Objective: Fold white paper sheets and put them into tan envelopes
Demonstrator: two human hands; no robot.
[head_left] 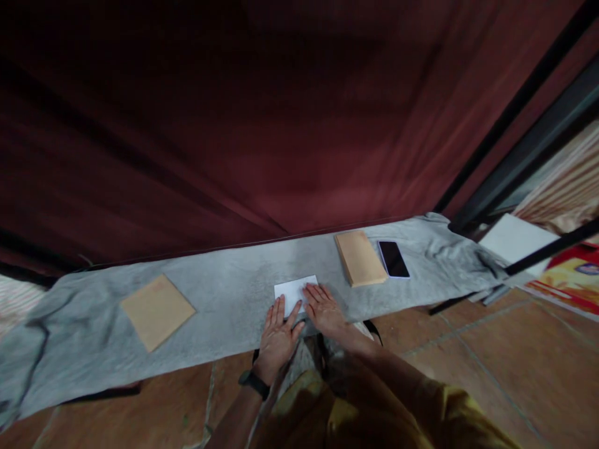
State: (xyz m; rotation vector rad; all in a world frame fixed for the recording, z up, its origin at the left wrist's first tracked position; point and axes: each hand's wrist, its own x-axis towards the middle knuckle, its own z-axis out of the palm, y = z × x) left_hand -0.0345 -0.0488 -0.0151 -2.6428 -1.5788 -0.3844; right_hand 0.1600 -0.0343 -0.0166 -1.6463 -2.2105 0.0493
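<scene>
A small white sheet of paper (292,290), perhaps folded, lies on the grey cloth (229,293) in front of me. My left hand (277,333) rests at its lower left edge, fingers spread and stretched out. Over the paper's right side lies my right hand (325,308), flat with the fingers extended. Both hands touch the paper, and neither grips it. To the right is a stack of brown envelopes (360,259). Another brown envelope or small pile (158,312) lies turned at an angle on the left.
A phone (394,259) with a dark screen lies right of the stack. Behind the cloth-covered surface hangs a dark red curtain (299,156). Black metal bars (519,112), a white board (517,240) and a red and yellow package (571,277) are at the right, above a tiled floor (505,355).
</scene>
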